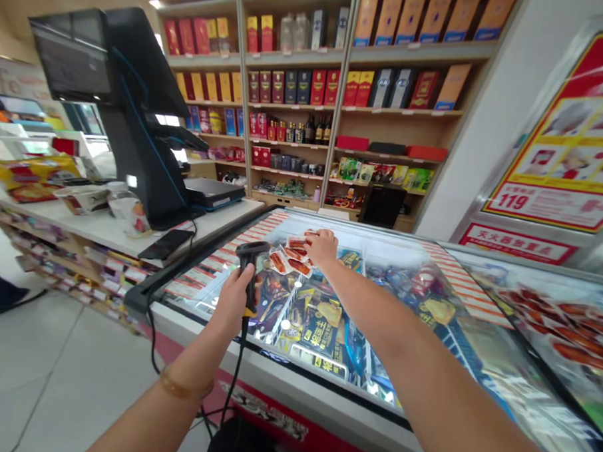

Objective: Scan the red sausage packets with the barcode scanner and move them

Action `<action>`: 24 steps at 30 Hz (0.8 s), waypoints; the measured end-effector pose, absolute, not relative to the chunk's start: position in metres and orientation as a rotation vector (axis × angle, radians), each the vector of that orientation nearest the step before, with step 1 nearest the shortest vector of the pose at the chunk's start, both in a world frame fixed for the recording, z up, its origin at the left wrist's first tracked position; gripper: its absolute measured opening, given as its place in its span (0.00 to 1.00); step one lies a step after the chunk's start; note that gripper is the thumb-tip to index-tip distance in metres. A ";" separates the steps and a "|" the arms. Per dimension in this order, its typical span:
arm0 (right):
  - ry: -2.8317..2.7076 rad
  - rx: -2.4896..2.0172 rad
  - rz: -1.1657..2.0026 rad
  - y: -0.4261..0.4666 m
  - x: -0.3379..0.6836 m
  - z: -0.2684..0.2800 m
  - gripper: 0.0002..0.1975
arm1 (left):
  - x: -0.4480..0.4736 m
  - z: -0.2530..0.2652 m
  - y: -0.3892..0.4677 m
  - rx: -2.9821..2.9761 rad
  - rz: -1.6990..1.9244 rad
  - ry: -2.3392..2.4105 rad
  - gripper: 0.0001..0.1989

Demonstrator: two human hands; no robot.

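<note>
My left hand (236,296) is wrapped round the handle of a black barcode scanner (252,252), whose head points toward several small packs of sausages (291,257). The packs have clear wrapping with reddish-brown contents and lie on the glass top of a chest freezer (220,266). At the far edge of the packs, my right hand (322,247) has its fingers curled down onto one of them; the fingertips are partly hidden. A black cable (235,376) hangs from the scanner's handle. Under the glass are bagged frozen goods (322,320).
To the left, a counter (102,220) carries a checkout terminal (136,125), a black phone (167,244) and packaged food (34,174). More reddish-brown packs (567,324) are at the right. Behind the freezer stand shelves (293,59) of boxes and bottles.
</note>
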State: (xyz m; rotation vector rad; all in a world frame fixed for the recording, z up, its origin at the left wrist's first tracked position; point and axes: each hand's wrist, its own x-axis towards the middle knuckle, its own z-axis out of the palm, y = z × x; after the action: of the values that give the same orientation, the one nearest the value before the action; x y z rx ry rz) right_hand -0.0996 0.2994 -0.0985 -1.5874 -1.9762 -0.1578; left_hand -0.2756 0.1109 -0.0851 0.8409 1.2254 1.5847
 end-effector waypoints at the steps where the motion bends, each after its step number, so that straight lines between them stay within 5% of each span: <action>1: -1.977 -1.594 -0.167 0.299 -0.100 -0.099 0.13 | -0.273 -0.086 0.112 0.844 1.574 1.225 0.23; 10: -1.906 -1.481 -0.253 0.266 -0.030 -0.104 0.17 | -0.208 -0.087 0.125 0.935 1.484 1.057 0.23; 24: -1.700 -1.975 -0.525 0.090 0.324 -0.143 0.15 | -0.046 -0.095 0.160 1.155 1.200 0.809 0.22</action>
State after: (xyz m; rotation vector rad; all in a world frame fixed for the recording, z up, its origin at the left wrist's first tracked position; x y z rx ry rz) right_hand 0.3243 0.0899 -0.1427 -1.9748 -1.6997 -0.5255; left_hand -0.0456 0.1598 -0.0948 1.1549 0.8088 1.2004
